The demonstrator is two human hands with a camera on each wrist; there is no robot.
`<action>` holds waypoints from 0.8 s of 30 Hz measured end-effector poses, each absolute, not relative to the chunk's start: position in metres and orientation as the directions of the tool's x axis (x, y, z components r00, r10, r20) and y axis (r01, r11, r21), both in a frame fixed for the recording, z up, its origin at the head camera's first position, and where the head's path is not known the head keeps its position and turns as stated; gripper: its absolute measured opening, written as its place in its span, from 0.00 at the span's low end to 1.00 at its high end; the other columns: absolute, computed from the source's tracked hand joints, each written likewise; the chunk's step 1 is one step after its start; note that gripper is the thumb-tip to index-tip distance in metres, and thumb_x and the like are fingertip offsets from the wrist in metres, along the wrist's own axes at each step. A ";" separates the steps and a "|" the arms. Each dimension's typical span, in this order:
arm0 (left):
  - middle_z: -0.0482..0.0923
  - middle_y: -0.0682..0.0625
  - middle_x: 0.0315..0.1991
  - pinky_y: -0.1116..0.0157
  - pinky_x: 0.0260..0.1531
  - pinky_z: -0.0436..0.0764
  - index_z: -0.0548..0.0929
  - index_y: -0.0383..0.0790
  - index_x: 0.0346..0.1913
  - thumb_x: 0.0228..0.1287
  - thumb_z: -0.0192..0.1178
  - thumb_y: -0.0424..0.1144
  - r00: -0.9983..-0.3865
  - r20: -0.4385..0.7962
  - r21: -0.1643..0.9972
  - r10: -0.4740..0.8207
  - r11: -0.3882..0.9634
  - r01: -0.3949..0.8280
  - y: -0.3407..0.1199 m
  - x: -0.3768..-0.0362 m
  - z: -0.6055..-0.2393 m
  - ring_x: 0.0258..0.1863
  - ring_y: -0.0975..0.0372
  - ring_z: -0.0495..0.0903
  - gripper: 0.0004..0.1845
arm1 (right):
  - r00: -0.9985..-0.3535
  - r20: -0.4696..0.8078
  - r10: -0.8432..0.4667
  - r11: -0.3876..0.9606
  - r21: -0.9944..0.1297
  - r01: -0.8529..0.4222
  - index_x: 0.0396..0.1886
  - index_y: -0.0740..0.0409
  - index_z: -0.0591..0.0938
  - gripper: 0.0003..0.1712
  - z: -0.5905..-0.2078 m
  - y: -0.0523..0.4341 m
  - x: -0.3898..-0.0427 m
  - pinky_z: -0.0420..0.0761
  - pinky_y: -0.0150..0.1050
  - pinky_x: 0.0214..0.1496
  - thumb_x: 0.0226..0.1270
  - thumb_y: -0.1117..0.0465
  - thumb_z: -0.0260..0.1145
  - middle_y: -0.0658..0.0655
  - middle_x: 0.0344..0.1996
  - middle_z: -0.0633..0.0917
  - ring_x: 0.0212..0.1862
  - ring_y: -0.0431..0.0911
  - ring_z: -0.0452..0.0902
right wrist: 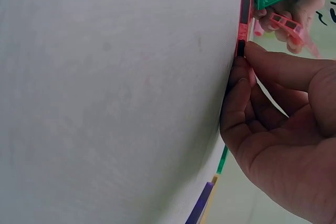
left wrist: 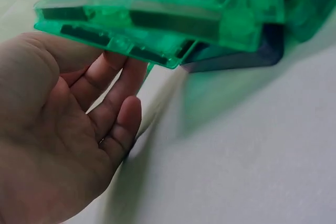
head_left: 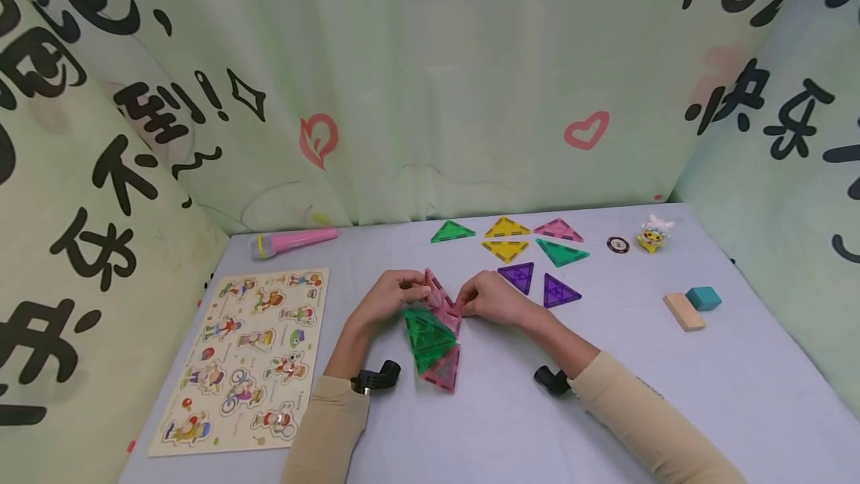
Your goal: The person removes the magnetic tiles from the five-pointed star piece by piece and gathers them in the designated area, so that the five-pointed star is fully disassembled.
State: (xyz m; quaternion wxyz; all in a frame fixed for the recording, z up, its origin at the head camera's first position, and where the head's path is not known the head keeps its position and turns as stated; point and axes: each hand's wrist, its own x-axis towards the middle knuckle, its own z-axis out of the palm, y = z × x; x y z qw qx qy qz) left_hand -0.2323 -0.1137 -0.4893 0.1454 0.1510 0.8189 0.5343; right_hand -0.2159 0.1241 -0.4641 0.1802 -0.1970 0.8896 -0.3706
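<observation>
In the head view, translucent triangular magnetic tiles stand clustered on the table between both hands. Green tiles form a raised shape at its middle, with a pink tile at the near end. My left hand pinches an upright pink tile at the far side of the cluster. In the left wrist view, green tiles hide some of that hand's fingertips. With thumb and fingers, my right hand pinches the end of another pink tile low at the tabletop.
Loose green, yellow, pink and purple tiles lie beyond the right hand. A sticker board and a pink toy microphone are on the left. To the right are wooden blocks, a round disc and a figurine.
</observation>
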 end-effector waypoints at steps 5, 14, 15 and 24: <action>0.79 0.53 0.31 0.64 0.40 0.71 0.86 0.39 0.38 0.66 0.65 0.41 -0.937 -0.085 0.932 0.338 0.359 0.045 -0.113 -0.233 -0.488 0.37 0.61 0.72 0.07 | -0.864 -0.185 -0.468 0.647 -0.738 -0.192 0.33 0.56 0.90 0.03 -0.465 0.125 -0.216 0.74 0.33 0.34 0.63 0.64 0.70 0.50 0.28 0.87 0.30 0.41 0.72; 0.85 0.49 0.32 0.66 0.37 0.74 0.86 0.37 0.36 0.67 0.64 0.41 -0.954 -0.089 0.942 0.285 0.337 0.013 -0.110 -0.232 -0.488 0.34 0.61 0.75 0.09 | -0.856 -0.188 -0.482 0.628 -0.756 -0.188 0.31 0.55 0.89 0.04 -0.465 0.130 -0.213 0.75 0.34 0.38 0.64 0.64 0.69 0.49 0.29 0.88 0.33 0.42 0.73; 0.85 0.49 0.32 0.66 0.37 0.74 0.86 0.38 0.36 0.67 0.64 0.42 -0.957 -0.100 0.944 0.273 0.331 -0.004 -0.109 -0.232 -0.488 0.34 0.61 0.76 0.10 | -0.856 -0.187 -0.483 0.627 -0.755 -0.189 0.31 0.55 0.89 0.04 -0.465 0.131 -0.212 0.75 0.34 0.39 0.64 0.64 0.69 0.49 0.30 0.88 0.33 0.42 0.74; 0.88 0.48 0.32 0.68 0.32 0.76 0.86 0.39 0.41 0.66 0.65 0.43 -0.964 -0.210 0.938 0.165 0.311 -0.151 -0.103 -0.239 -0.482 0.31 0.63 0.83 0.10 | -0.826 -0.196 -0.529 0.603 -0.771 -0.203 0.31 0.55 0.89 0.06 -0.467 0.129 -0.206 0.76 0.34 0.39 0.65 0.66 0.68 0.50 0.31 0.88 0.35 0.42 0.73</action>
